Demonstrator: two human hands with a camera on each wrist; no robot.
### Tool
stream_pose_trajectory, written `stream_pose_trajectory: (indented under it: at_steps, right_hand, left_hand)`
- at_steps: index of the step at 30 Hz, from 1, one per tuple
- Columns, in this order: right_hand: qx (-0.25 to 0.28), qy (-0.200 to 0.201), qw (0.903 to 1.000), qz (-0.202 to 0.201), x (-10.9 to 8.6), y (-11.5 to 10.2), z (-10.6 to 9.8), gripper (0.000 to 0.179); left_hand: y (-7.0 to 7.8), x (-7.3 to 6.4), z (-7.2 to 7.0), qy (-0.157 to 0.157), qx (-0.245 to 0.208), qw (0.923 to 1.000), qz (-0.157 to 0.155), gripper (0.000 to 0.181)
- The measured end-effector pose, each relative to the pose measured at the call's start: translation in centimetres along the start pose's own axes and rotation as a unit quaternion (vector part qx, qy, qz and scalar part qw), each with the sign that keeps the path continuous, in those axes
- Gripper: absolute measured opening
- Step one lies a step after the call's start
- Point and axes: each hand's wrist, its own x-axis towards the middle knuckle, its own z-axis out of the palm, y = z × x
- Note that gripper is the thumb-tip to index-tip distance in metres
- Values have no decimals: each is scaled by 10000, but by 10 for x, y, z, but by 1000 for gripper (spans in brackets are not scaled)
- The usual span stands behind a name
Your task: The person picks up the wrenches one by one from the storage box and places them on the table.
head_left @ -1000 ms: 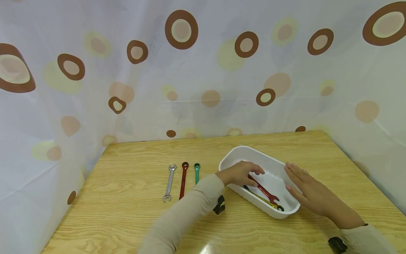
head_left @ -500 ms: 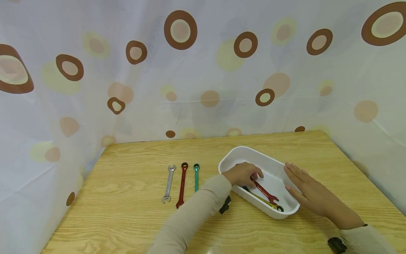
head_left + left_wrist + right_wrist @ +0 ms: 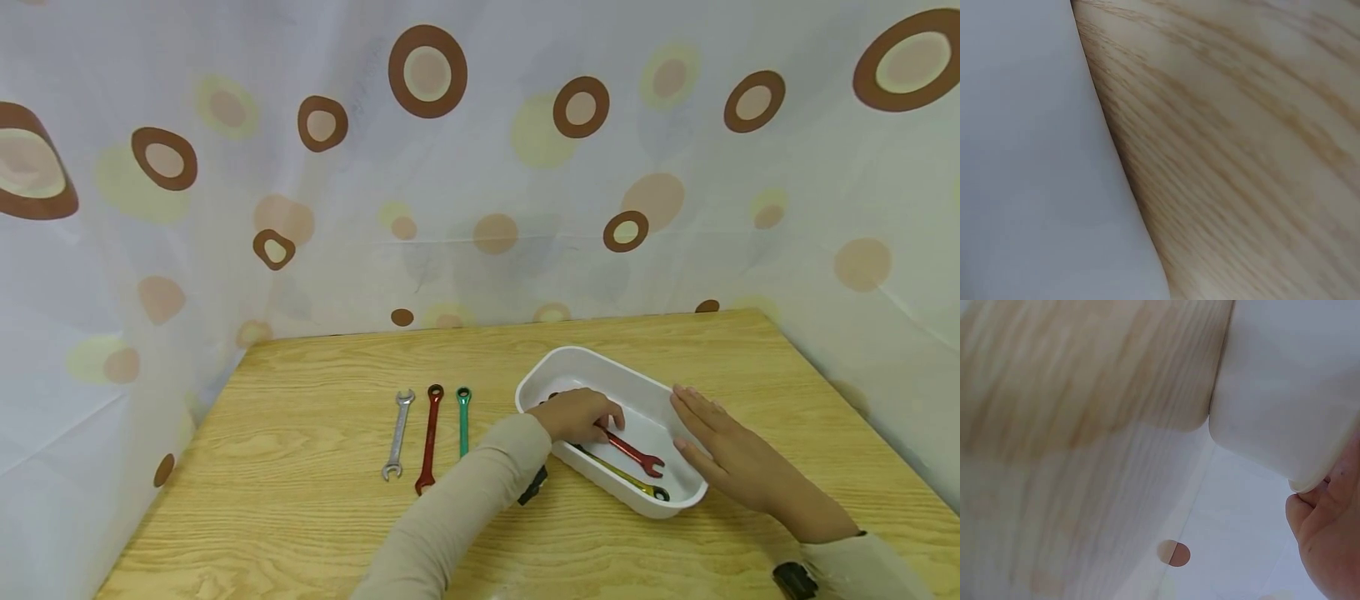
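Note:
My left hand (image 3: 579,414) reaches into a white plastic tray (image 3: 551,358) and pinches a red wrench (image 3: 636,455) between thumb and fingers. That wrench's open-ended jaw points toward the tray's near right corner; its other end is hidden by the hand. Alongside it in the tray lies a yellow wrench (image 3: 622,477) with a ring end, partly covered by the hand. My right hand (image 3: 738,454) rests against the tray's right rim with its fingers straight. In the left wrist view, only the tray's outer wall (image 3: 1035,156) and wood show. The right wrist view has the hand (image 3: 1332,531) at the rim.
Left of the tray, a silver wrench (image 3: 398,433), another red wrench (image 3: 431,437) and a green wrench (image 3: 463,421) lie in a row on the wooden table (image 3: 300,467). My left sleeve (image 3: 465,508) hides the green one's near end. A patterned cloth (image 3: 450,275) hangs behind the table.
My left hand has lowered onto the red wrench in the tray and taken hold of it. The wrench has shifted slightly away from the yellow one. The right hand has stayed put.

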Motion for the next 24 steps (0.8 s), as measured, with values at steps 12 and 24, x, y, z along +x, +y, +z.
stream_pose_trajectory:
  at_steps: [12,24]
  right_hand:
    - [-15,-8,10000,-32,-1,0,0,58]
    - [-92,21,9999,-91,-1,1,1,58]
  left_hand:
    - [5,-3,-6,-3,8,9998,183,23]
    - [1,1,-2,31,-259,9992,300,21]
